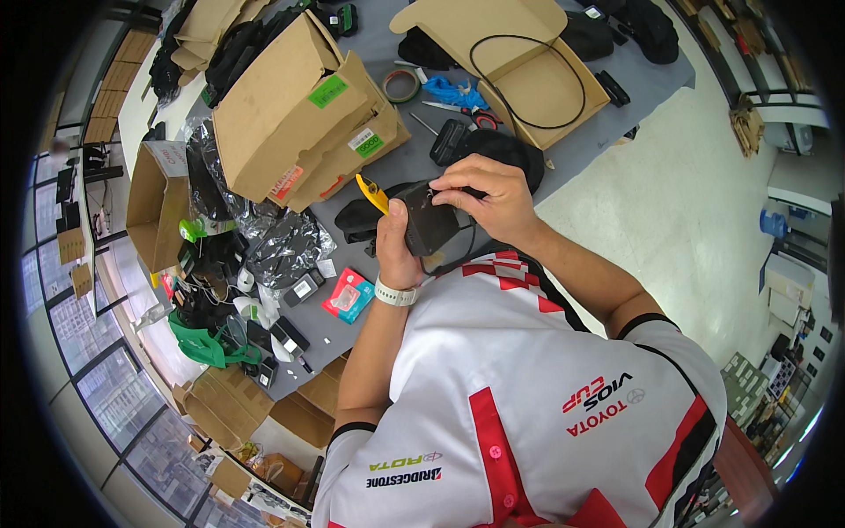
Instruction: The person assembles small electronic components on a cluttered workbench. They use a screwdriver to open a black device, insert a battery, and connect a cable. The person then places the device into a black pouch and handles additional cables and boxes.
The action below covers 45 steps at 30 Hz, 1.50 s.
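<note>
My left hand (400, 246) is closed round the side of a dark, box-shaped device (431, 224), held close in front of my shirt. A curved yellow piece with black on it (372, 194) sticks out beside that hand's thumb; its kind is unclear, and I cannot tell whether the hand grips it. My right hand (497, 195) is closed, with thumb and fingertips pinched together at the device's upper right edge. Whatever lies between those fingertips is too small to make out. A dark cable (464, 253) hangs below the device.
Beyond my hands lie a black pouch (506, 154), red-handled scissors (484, 120), a tape roll (401, 85) and blue plastic (453, 91). An open cardboard box (576, 92) holds a cable loop. Larger cartons (273, 106), a red-and-blue packet (350, 297) and electronics clutter fill the left.
</note>
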Each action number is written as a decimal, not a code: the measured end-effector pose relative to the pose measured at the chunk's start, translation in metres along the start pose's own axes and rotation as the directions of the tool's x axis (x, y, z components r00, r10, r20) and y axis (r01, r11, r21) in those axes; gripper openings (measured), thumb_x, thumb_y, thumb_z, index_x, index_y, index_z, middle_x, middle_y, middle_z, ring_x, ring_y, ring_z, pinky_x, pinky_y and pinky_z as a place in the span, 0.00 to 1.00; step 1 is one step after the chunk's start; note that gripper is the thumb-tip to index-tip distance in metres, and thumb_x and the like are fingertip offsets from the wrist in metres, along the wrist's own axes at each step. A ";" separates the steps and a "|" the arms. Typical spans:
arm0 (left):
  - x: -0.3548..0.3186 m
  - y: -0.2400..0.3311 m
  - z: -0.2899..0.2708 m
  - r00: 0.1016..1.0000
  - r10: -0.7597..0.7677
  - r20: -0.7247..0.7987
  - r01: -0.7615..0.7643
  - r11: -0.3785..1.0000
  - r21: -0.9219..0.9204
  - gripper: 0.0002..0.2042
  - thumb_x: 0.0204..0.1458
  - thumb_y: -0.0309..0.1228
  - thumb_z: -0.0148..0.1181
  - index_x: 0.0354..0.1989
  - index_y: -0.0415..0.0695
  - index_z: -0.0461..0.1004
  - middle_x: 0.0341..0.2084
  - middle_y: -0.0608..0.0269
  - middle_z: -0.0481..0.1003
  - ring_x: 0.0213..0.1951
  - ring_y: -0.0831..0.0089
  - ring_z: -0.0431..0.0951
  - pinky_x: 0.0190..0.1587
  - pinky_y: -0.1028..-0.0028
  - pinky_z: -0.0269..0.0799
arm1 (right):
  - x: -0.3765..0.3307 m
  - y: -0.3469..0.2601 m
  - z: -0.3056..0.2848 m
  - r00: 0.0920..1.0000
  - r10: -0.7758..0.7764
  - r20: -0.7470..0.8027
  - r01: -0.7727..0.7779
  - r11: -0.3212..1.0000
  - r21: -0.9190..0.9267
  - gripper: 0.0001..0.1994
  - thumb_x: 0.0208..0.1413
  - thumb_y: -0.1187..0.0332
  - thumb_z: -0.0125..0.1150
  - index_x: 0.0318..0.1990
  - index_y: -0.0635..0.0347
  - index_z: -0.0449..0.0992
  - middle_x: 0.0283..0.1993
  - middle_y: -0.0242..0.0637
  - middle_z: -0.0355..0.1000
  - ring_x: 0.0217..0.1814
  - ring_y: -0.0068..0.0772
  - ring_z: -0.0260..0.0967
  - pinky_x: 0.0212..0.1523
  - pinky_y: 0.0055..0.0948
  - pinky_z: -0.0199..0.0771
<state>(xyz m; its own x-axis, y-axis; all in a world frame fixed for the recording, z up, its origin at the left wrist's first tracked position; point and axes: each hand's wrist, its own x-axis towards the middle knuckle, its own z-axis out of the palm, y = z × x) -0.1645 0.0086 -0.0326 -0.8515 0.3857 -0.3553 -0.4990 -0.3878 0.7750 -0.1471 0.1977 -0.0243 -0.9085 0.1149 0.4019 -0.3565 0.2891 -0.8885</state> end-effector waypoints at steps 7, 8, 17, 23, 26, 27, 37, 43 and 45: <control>0.004 -0.001 -0.004 0.999 0.033 0.034 -0.035 0.999 0.040 0.28 0.73 0.54 0.49 0.52 0.36 0.80 0.42 0.60 0.84 0.42 0.77 0.83 0.46 0.75 0.78 | 0.000 -0.001 -0.002 1.000 0.001 0.031 -0.002 0.999 0.032 0.08 0.55 0.80 0.74 0.43 0.63 0.87 0.40 0.39 0.82 0.39 0.32 0.82 0.39 0.27 0.83; 0.003 -0.001 -0.005 0.998 0.047 0.041 -0.049 0.997 0.064 0.28 0.73 0.53 0.49 0.52 0.36 0.81 0.42 0.60 0.84 0.42 0.77 0.83 0.46 0.75 0.78 | 0.000 0.000 -0.001 1.000 -0.002 0.028 0.001 0.999 0.047 0.08 0.55 0.80 0.74 0.43 0.63 0.87 0.40 0.39 0.81 0.39 0.32 0.82 0.39 0.27 0.84; 0.008 -0.005 -0.009 1.000 0.018 0.020 -0.019 0.999 0.032 0.31 0.74 0.58 0.43 0.57 0.40 0.77 0.44 0.59 0.83 0.43 0.72 0.84 0.45 0.72 0.82 | 0.002 0.000 0.003 0.999 -0.036 0.002 0.036 0.999 -0.001 0.08 0.55 0.81 0.73 0.42 0.63 0.86 0.40 0.37 0.81 0.39 0.31 0.81 0.39 0.28 0.83; 0.009 0.000 -0.002 0.999 -0.036 0.035 0.036 0.999 -0.003 0.31 0.73 0.60 0.41 0.53 0.44 0.78 0.37 0.63 0.82 0.31 0.78 0.82 0.29 0.78 0.76 | 0.003 -0.001 -0.001 1.000 -0.027 -0.004 0.027 1.000 0.002 0.08 0.55 0.79 0.74 0.42 0.61 0.88 0.40 0.37 0.80 0.38 0.31 0.80 0.38 0.27 0.80; 0.009 -0.003 -0.010 0.996 -0.025 0.081 0.031 0.997 -0.076 0.29 0.75 0.54 0.45 0.53 0.36 0.78 0.44 0.57 0.82 0.43 0.73 0.83 0.48 0.72 0.80 | -0.003 -0.002 0.002 1.000 -0.021 -0.020 0.019 0.998 -0.054 0.08 0.55 0.79 0.74 0.42 0.61 0.87 0.39 0.37 0.80 0.38 0.31 0.80 0.38 0.27 0.81; 0.009 -0.002 -0.008 0.998 -0.015 0.059 0.018 0.998 -0.057 0.29 0.74 0.54 0.46 0.53 0.35 0.78 0.44 0.57 0.82 0.43 0.73 0.83 0.47 0.72 0.80 | -0.006 -0.001 0.005 0.999 -0.020 -0.026 0.019 0.999 -0.037 0.08 0.55 0.79 0.74 0.42 0.61 0.87 0.39 0.37 0.80 0.38 0.31 0.80 0.39 0.27 0.81; 0.008 0.010 0.007 0.998 0.034 0.050 -0.037 0.998 0.047 0.31 0.73 0.55 0.48 0.53 0.33 0.79 0.41 0.57 0.83 0.40 0.74 0.83 0.45 0.74 0.79 | 0.000 -0.003 0.001 0.995 0.099 -0.011 -0.098 0.992 0.084 0.08 0.54 0.75 0.77 0.41 0.62 0.87 0.38 0.35 0.81 0.37 0.27 0.79 0.38 0.25 0.78; 0.008 0.005 -0.002 0.998 -0.024 0.054 0.017 0.991 0.130 0.27 0.73 0.52 0.51 0.49 0.36 0.81 0.40 0.62 0.83 0.39 0.79 0.81 0.44 0.77 0.76 | 0.002 0.005 -0.008 0.992 0.090 0.086 -0.098 0.991 0.096 0.06 0.56 0.74 0.76 0.39 0.63 0.86 0.37 0.35 0.81 0.36 0.28 0.78 0.37 0.27 0.76; 0.007 0.003 -0.005 0.999 -0.030 0.044 0.024 0.990 0.138 0.26 0.74 0.51 0.51 0.48 0.36 0.82 0.40 0.63 0.83 0.39 0.80 0.80 0.45 0.77 0.76 | 0.001 0.006 -0.007 0.985 0.109 0.134 -0.122 0.988 0.097 0.05 0.58 0.75 0.74 0.40 0.64 0.84 0.36 0.35 0.80 0.36 0.28 0.78 0.37 0.27 0.76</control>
<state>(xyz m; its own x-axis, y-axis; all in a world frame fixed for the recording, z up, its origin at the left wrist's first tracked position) -0.1731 0.0063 -0.0351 -0.8281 0.4339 -0.3550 -0.4919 -0.2589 0.8312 -0.1489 0.2062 -0.0278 -0.9628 0.0174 0.2698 -0.2624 0.1795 -0.9481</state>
